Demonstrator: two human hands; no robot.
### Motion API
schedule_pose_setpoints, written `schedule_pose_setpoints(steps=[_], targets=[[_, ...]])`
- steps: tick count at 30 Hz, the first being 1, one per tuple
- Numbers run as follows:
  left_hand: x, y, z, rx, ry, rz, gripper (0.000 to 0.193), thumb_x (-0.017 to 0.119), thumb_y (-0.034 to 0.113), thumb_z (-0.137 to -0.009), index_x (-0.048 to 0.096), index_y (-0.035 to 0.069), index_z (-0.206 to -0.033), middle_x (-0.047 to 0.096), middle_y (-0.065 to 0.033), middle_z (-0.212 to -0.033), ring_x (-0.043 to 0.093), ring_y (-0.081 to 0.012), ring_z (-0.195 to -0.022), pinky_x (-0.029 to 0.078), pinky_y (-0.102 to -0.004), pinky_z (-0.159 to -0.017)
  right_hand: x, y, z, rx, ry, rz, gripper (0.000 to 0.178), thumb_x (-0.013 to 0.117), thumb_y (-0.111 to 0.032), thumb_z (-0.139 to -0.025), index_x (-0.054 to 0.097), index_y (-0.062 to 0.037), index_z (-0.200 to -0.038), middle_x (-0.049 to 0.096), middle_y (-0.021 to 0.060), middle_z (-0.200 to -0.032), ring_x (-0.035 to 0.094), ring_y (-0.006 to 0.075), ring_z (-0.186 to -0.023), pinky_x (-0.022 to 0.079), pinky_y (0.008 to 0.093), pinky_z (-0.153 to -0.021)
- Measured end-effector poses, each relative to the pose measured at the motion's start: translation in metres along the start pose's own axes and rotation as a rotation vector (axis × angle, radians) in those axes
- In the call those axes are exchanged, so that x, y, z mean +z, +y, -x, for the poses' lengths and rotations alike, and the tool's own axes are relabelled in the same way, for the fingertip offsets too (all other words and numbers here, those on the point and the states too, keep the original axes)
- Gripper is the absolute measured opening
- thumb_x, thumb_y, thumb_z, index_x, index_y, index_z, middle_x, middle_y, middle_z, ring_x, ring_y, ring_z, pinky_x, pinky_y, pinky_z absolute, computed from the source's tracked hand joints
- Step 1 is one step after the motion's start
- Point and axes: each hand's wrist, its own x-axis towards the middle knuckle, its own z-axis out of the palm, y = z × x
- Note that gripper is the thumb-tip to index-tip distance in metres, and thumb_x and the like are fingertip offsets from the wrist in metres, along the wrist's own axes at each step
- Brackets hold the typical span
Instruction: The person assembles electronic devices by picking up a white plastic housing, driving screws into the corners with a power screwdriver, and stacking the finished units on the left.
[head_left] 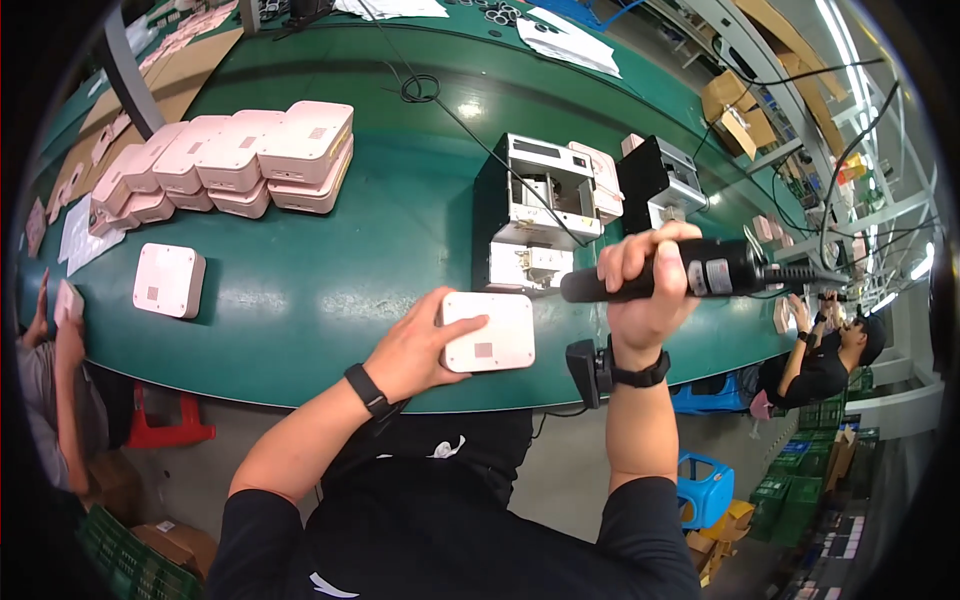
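Near the table's front edge, my left hand (405,347) grips a pale pink square plastic housing (508,325) by its left side, thumb on top. Small holes show at the housing's corners, and a grey square label sits on its face. My right hand (645,290) is wrapped round a black electric screwdriver (722,266), raised to the right of the housing and held roughly level. Its dark front end points left, apart from the housing; I cannot make out a bit. A black-and-silver screw feeder (540,205) stands just beyond, between my two hands.
Stacked pink housings (235,155) stand at the far left, with one loose housing (168,280) nearer. A second feeder (665,180) stands to the right. A cable (470,130) crosses above the green table (410,215). People work at both sides, near a red stool (170,420) and blue stool (706,490).
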Motion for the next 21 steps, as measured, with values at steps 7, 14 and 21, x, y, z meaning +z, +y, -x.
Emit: schedule_pose_setpoints(steps=[7, 14, 21], targets=[[-0.007, 0.001, -0.002, -0.074, 0.006, -0.015, 0.073, 0.089, 0.018, -0.062, 0.063, 0.024, -0.13, 0.045, -0.0175, -0.137, 0.054, -0.0384, -0.119, 0.049, -0.0435, -0.1, -0.002, 0.02, -0.021, -0.041, 0.027, 0.238, 0.015, 0.054, -0.018, -0.095, 0.048, -0.0039, -0.096, 0.047, 0.0057, -0.062, 0.046, 0.0164, -0.047, 0.043, 0.0337, -0.049], [-0.008, 0.001, -0.001, -0.093, 0.023, -0.008, 0.076, 0.089, 0.016, -0.061, 0.061, 0.025, -0.132, 0.045, -0.0149, -0.135, 0.053, -0.037, -0.12, 0.049, -0.0434, -0.1, -0.012, 0.002, 0.011, 0.172, 0.006, 0.116, 0.016, 0.054, -0.019, -0.094, 0.047, -0.004, -0.097, 0.047, 0.0063, -0.062, 0.046, 0.0165, -0.046, 0.042, 0.0339, -0.048], [-0.006, -0.001, -0.002, -0.08, 0.017, -0.002, 0.077, 0.089, 0.015, -0.061, 0.061, 0.026, -0.132, 0.045, -0.0147, -0.135, 0.053, -0.0372, -0.12, 0.05, -0.0431, -0.099, -0.02, -0.008, 0.05, 0.162, -0.019, 0.109, 0.016, 0.052, -0.014, -0.091, 0.045, -0.0055, -0.102, 0.048, 0.0073, -0.064, 0.044, 0.0161, -0.046, 0.043, 0.0336, -0.048]])
